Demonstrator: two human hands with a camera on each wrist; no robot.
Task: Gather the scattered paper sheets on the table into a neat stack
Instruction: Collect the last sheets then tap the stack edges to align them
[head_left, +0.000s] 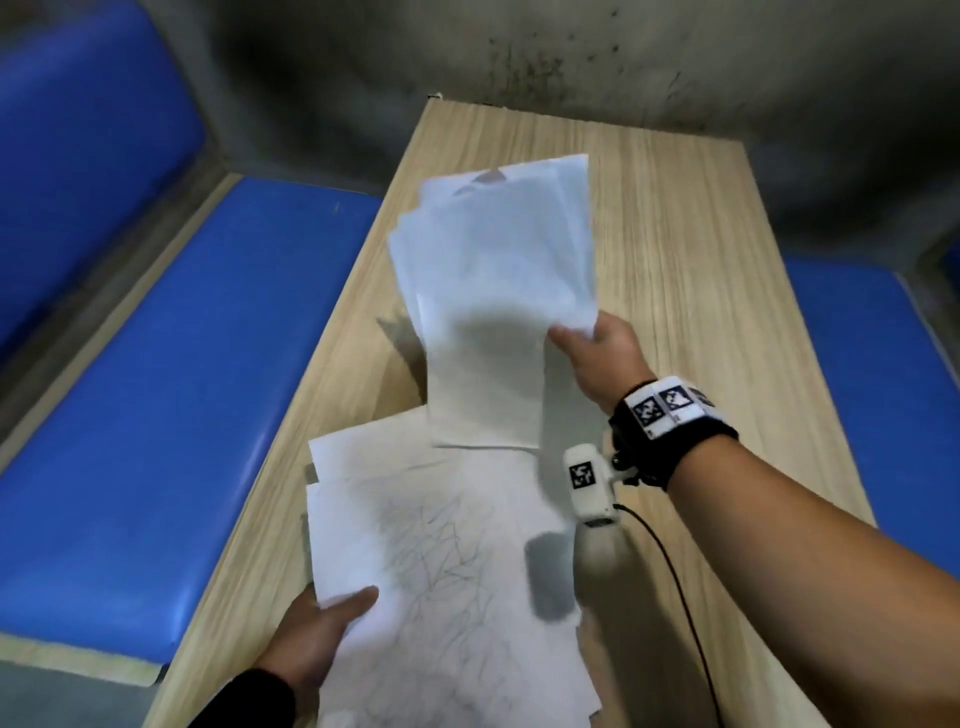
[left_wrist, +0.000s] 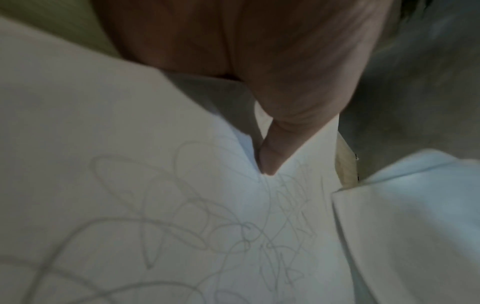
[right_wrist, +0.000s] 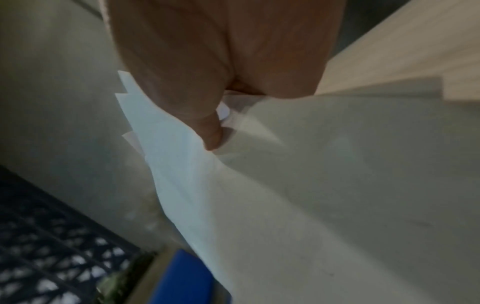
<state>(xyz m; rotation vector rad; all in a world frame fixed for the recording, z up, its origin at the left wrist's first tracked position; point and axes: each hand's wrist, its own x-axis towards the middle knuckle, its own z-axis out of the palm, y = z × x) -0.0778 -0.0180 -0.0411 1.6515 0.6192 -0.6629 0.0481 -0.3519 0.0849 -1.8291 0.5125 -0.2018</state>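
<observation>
Slippage worries me most. My right hand pinches a fanned bundle of white sheets by one corner, lifted toward twelve o'clock over the wooden table; its uneven edges could splay or drop. My left hand grips the scribbled pile at six o'clock, where a thumb presses on top.

Paper sheets in both hands
</observation>
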